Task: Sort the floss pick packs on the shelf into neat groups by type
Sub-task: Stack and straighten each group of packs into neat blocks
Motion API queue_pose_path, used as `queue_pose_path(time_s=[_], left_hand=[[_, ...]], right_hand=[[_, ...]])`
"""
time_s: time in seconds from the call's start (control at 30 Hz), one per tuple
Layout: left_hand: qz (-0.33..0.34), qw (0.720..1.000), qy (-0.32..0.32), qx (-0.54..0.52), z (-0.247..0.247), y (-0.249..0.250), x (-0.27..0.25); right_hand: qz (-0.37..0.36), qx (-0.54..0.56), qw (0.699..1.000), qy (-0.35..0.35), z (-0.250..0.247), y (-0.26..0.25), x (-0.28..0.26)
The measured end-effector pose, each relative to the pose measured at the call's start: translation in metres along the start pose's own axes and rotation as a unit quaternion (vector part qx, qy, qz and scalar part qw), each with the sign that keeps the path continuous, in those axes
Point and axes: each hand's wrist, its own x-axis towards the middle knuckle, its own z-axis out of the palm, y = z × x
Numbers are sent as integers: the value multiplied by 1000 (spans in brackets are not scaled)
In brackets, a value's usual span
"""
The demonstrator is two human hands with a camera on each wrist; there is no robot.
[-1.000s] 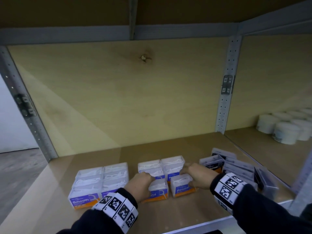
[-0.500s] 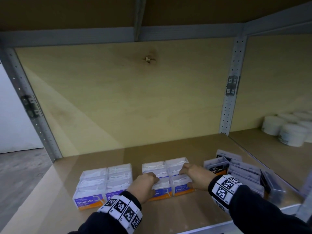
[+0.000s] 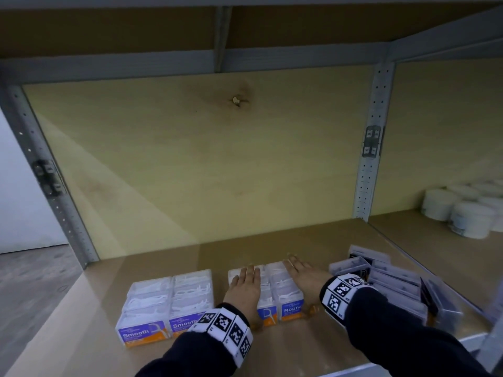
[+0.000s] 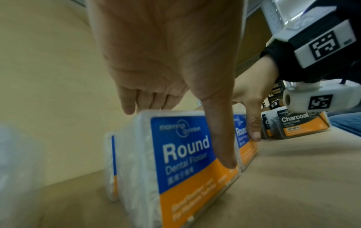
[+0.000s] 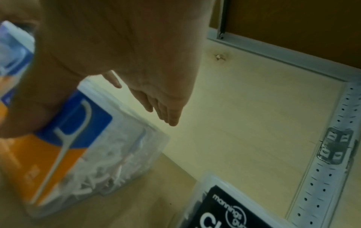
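Note:
The Round floss pick packs (image 3: 285, 292) stand mid-shelf in two tight columns with blue and orange labels facing me. My left hand (image 3: 243, 287) lies flat on the left column, fingers straight. In the left wrist view its thumb runs down the front label of a Round pack (image 4: 181, 154). My right hand (image 3: 304, 273) lies flat along the right column, its thumb on that front pack (image 5: 78, 146). Smooth packs (image 3: 166, 303) form a neat block to the left. Dark Charcoal packs (image 3: 394, 284) lie loosely on the right, some tilted.
A grey perforated post (image 3: 370, 159) divides this bay from the one on the right, where white tubs (image 3: 468, 210) stand. Bare shelf board (image 3: 272, 246) runs behind the packs to the plywood back panel. The shelf's front edge (image 3: 408, 357) is just below my right forearm.
Both hands had curled fingers on the front Round packs, which stood slightly askew. Those packs now sit flush against the rear ones, and both hands are stretched flat over the columns.

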Motion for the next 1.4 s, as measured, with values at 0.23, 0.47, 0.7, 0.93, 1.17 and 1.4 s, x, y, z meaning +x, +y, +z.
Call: queue_pose_path(time_s=[0.23, 0.47, 0.7, 0.93, 1.17, 1.4], left_hand=[[-10, 1000, -19, -6, 7, 1, 10], [-9, 1000, -24, -14, 6, -2, 17], [-9, 1000, -21, -13, 6, -4, 20], [-14, 1000, 6, -2, 9, -2, 17], [48, 998, 44, -10, 3, 10, -3], [153, 984, 85, -37, 8, 55, -31]], right_hand=[[10, 27, 1000, -10, 8, -2, 6], [11, 28, 1000, -6, 8, -2, 10], [14, 31, 999, -1, 6, -3, 11], [10, 40, 999, 17, 8, 0, 11], [-32, 82, 991, 97, 19, 5, -12], [-25, 171, 967, 186, 62, 26, -87]])
